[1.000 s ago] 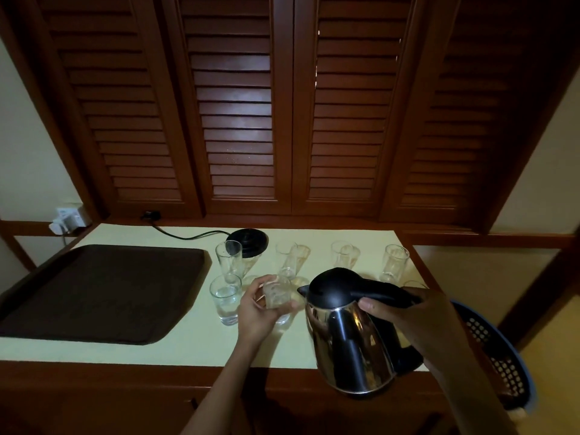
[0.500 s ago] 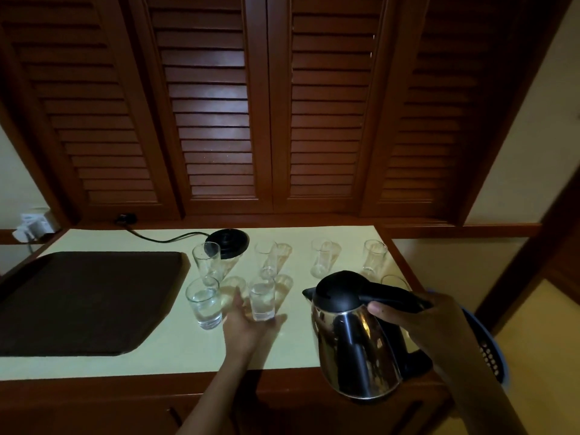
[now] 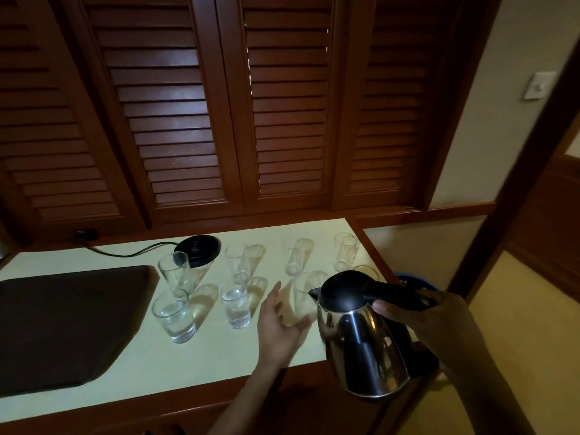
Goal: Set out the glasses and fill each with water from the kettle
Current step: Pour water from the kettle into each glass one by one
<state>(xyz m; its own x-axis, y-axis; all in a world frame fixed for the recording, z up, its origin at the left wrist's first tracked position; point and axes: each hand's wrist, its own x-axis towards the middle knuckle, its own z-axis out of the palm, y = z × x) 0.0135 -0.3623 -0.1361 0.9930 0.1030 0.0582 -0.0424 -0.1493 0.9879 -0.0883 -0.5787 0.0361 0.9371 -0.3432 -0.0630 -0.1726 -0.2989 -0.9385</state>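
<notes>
Several clear glasses stand in two rows on the pale counter (image 3: 131,365). In the front row, the left glass (image 3: 174,315) and the middle glass (image 3: 236,304) hold water. A third front glass (image 3: 303,293) looks empty, just left of the kettle's spout. My left hand (image 3: 279,324) is open, palm toward that glass, fingers close to it but not clearly touching. My right hand (image 3: 430,315) grips the black handle of the steel kettle (image 3: 361,343), held upright above the counter's front right corner. Back-row glasses (image 3: 237,260) are empty.
A dark tray (image 3: 62,324) lies on the counter's left half. The kettle's black base (image 3: 198,250) with its cord sits at the back. A blue basket (image 3: 414,279) shows past the counter's right edge. Wooden louvred shutters rise behind.
My left hand let go of the middle front glass, now standing with water in it, and moved right toward the empty third glass. The kettle stays held on the right.
</notes>
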